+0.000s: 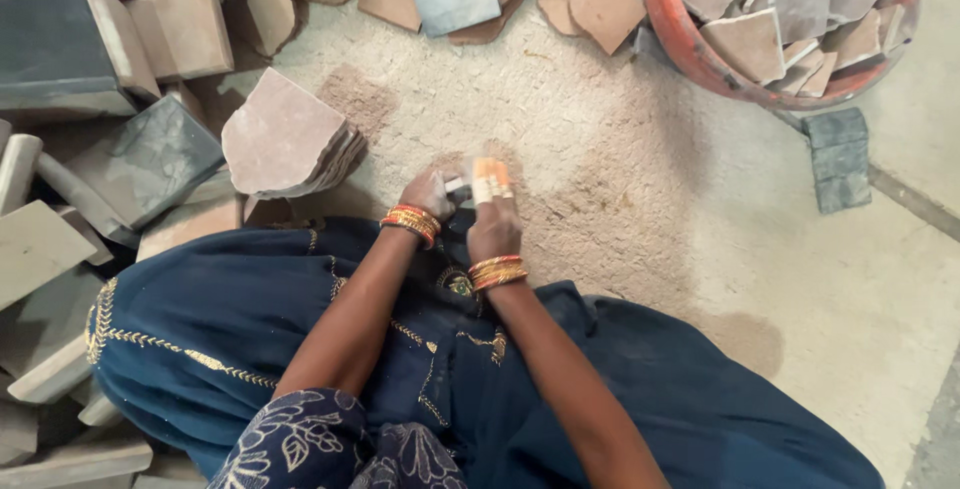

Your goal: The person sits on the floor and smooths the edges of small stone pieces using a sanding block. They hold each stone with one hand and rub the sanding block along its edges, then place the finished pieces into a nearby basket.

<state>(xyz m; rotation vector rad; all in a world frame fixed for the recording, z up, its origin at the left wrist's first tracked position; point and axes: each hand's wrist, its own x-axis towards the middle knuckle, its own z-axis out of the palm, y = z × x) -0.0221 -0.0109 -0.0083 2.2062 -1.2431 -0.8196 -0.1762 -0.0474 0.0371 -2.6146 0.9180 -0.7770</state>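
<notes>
My left hand (430,191) and my right hand (494,217) meet just past my knees, over a dusty floor. Between them they pinch a small pale strip (457,184), which looks like tape or cloth. The fingers of my right hand are wrapped in orange and white bands (487,179). Both wrists carry red and gold bangles. A dark blue garment with gold trim (250,319) covers my lap below the hands.
A stack of flat reddish stone slabs (285,139) lies left of my hands. Grey and tan stone blocks (140,159) crowd the left side. A red tub (680,44) with stone pieces stands top right, a grey block (838,157) beside it. More slabs (600,4) lie along the top.
</notes>
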